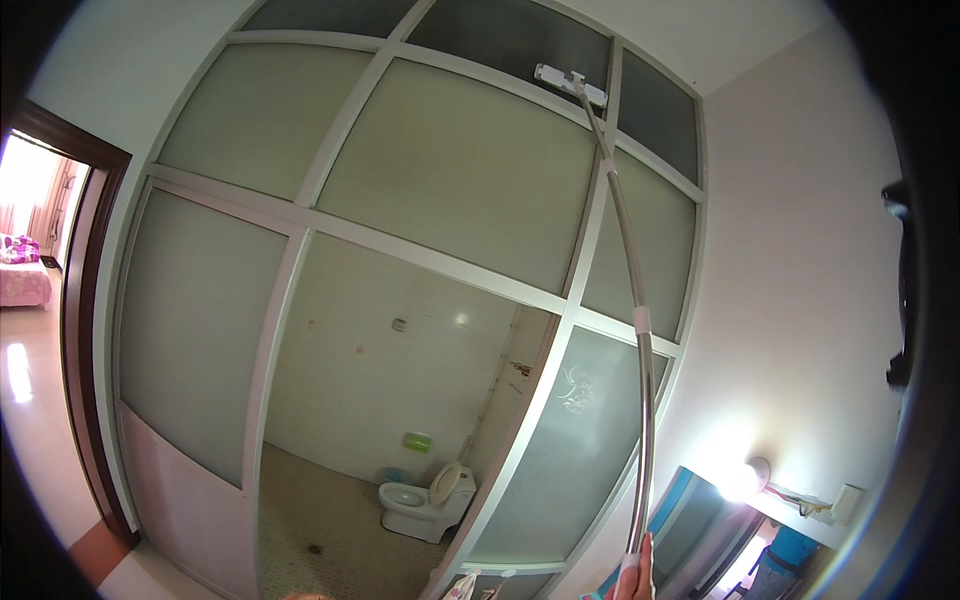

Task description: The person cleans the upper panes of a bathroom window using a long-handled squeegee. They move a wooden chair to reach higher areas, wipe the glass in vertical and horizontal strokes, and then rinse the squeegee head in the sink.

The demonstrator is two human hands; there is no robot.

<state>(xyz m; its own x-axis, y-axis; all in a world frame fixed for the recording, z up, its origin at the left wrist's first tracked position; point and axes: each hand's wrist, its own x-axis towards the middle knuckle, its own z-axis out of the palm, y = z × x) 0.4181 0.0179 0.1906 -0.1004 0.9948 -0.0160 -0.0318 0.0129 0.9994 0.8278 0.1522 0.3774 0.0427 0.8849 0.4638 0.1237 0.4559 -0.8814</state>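
A flat white mop or squeegee head (571,84) on a long metal telescopic pole (636,277) lies against the upper frosted glass panes, near a white frame upright. The pole runs down to the lower right, where my right hand (634,581) is closed around its lower end. At the bottom edge, left of centre, a small bit of skin (304,597) shows, likely my left hand; its fingers are hidden. A white-framed frosted glass partition (450,165) fills the view, with an open doorway in its lower middle.
Through the doorway stand a toilet (427,501) and a green holder (417,442) on the wall. A dark wooden door frame (82,300) is at left, a bed (22,281) beyond it. At lower right are a lit lamp (746,480), a mirror (697,525) and wiring.
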